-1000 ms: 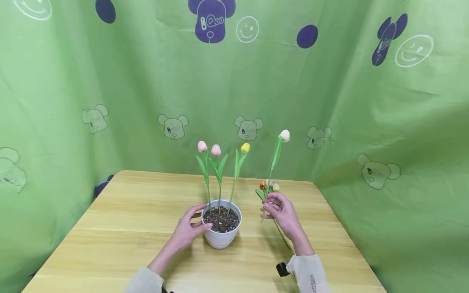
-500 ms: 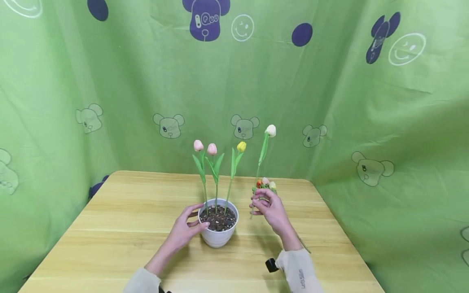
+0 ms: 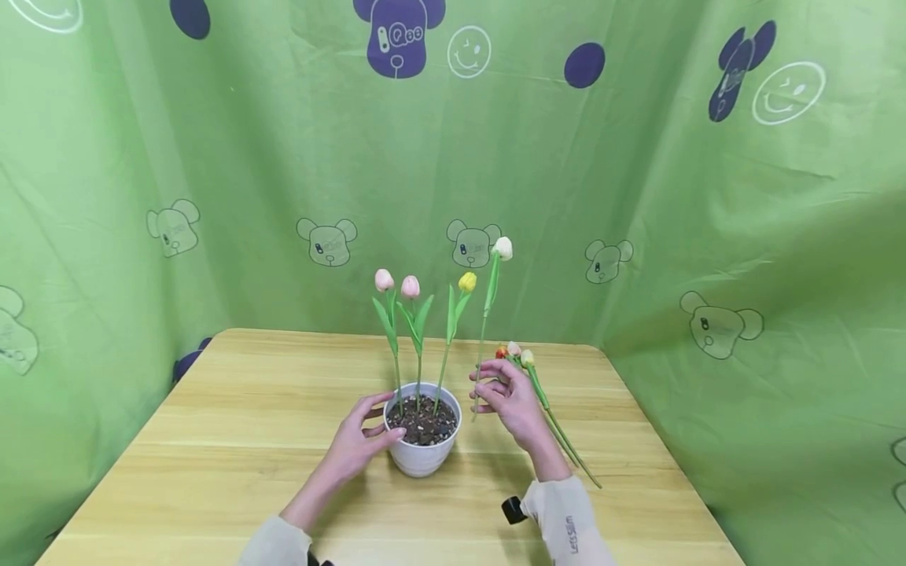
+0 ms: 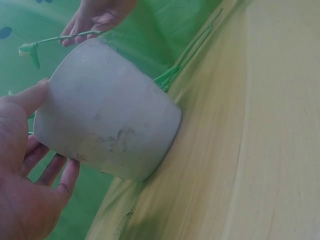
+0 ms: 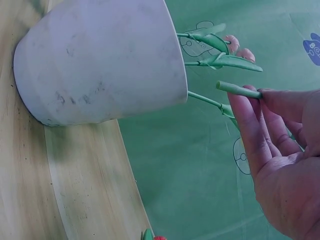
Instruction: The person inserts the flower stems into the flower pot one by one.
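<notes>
- The left hand [image 3: 357,444] is cupping the left side of the white pot [image 3: 422,452], fingers curling round its wall, at lower centre of the head view.
- The pot is standing upright on the bench [image 3: 233,440], filled with dark soil [image 3: 425,421].
- 3 tulips are standing in the soil: 2 pink tulips [image 3: 396,284] and 1 yellow tulip [image 3: 467,281].
- The right hand [image 3: 511,397] is pinching the lower stem of a white tulip [image 3: 502,248], holding it nearly upright just right of the pot, stem end clear of the soil.
- More loose tulips [image 3: 527,365] are lying on the bench just right of that hand, stems pointing toward the lower right.
- A green printed cloth [image 3: 637,196] is hanging behind and at both sides.
</notes>
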Motion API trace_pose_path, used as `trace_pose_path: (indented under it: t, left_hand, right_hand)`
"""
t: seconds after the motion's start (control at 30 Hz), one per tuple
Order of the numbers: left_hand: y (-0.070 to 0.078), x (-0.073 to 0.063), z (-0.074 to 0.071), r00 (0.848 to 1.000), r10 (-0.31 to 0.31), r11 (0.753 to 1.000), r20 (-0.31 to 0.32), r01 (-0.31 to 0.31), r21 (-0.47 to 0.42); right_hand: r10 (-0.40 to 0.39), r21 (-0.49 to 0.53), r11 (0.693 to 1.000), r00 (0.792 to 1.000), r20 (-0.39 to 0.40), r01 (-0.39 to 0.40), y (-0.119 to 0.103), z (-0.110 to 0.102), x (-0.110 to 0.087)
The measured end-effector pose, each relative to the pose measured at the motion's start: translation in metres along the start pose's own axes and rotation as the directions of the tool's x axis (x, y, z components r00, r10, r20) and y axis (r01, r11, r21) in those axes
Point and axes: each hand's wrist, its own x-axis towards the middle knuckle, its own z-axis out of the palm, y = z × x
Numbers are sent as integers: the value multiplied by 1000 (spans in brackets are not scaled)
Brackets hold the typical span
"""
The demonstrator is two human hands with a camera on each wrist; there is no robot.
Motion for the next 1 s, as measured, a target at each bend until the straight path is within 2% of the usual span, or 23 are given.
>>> trace_pose_path:
  t: [0.53,1.0]
  left_hand:
    - [0,0,0,1000,4,1000,5,-4,-10]
    - [-1,0,0,1000,9,1000,0,-9,-7]
  right_hand:
    - [-68,-57,996,997,-35,66,-1,21,6]
    - [-88,-25,996,995,-40,88,-7,45,7]
